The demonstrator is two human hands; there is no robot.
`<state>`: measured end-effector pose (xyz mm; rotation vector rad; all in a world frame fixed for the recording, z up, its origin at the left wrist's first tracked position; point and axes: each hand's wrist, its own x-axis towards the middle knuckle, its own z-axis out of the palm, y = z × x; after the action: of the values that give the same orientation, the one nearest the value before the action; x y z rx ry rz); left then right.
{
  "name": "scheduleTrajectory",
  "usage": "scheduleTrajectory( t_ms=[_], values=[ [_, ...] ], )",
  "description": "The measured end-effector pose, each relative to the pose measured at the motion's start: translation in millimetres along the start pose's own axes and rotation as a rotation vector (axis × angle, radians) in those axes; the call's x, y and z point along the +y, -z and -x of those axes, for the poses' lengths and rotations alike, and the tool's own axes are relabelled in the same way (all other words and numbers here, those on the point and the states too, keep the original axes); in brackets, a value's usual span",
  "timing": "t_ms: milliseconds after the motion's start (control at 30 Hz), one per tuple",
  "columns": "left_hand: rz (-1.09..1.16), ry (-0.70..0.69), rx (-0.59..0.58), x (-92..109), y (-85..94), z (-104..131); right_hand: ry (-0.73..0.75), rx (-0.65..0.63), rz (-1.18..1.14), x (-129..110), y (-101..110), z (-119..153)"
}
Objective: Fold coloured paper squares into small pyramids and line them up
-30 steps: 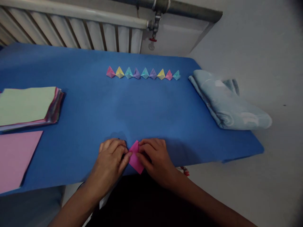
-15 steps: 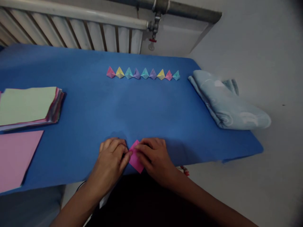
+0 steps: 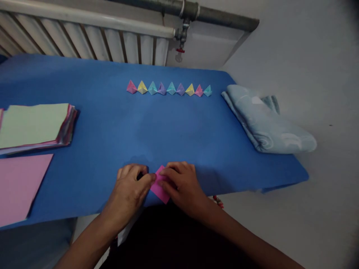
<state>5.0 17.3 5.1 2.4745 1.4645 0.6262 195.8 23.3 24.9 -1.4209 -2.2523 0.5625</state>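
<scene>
Low in the head view, a small bright pink paper lies at the near edge of the blue table, between the person's two hands, one corner pointing away and another toward the body. The left hand is on the paper's left side, its thumb tip on that edge and its other fingers curled; whether they clamp the paper from beneath is hidden. The right hand covers the paper's right side, with thumb and forefinger tips on its face, slightly apart from each other; whether its remaining fingers grip anything cannot be told. Farther back on the table, well apart from the hands, nine folded pieces stand in a row: from the left pink, yellow, teal, purple, teal, purple, yellow, pink and teal. On the left lies a stack of coloured sheets with pale green on top, and just nearer than it a larger pink sheet, both cut off by the picture's border. At the table's right side rests a folded pale blue cloth, near the wall. Behind the table are a ribbed radiator, a dark pipe and a valve with a red handle.
</scene>
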Motion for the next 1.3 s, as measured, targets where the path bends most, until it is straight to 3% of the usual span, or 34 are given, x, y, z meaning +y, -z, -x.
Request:
scheduleTrajectory(
  t_ms=[200, 433, 633, 767, 967, 1133, 1300],
  values=[
    [-0.069, -0.081, -0.043, -5.2, 5.1, 5.9, -0.039, -0.040, -0.045, -0.4, 4.6, -3.6],
    [-0.037, -0.106, -0.098, 2.8, 22.0, 1.0, -0.061, -0.074, -0.039, -2.0, 6.1, -7.0],
    [-0.042, -0.105, -0.203, 3.4, 21.2, -31.0, -0.076, -0.013, -0.168, 0.5, 11.1, -4.8],
    [-0.058, -0.134, -0.333, 1.1, 18.7, -58.6, -0.086, 0.112, -0.299, 10.7, 16.6, 4.1],
    [-0.034, -0.258, -0.571, 12.3, 27.1, -92.3, -0.094, 0.171, -0.337, 22.4, 19.9, 12.2],
    [-0.089, -0.186, -0.697, 20.0, 27.1, -107.0, -0.092, 0.209, -0.369, 24.6, 20.9, 13.5],
    [-0.035, -0.150, -0.738, 14.4, 30.5, -111.1, -0.093, 0.216, -0.402, 25.4, 21.7, 15.1]
  ],
)
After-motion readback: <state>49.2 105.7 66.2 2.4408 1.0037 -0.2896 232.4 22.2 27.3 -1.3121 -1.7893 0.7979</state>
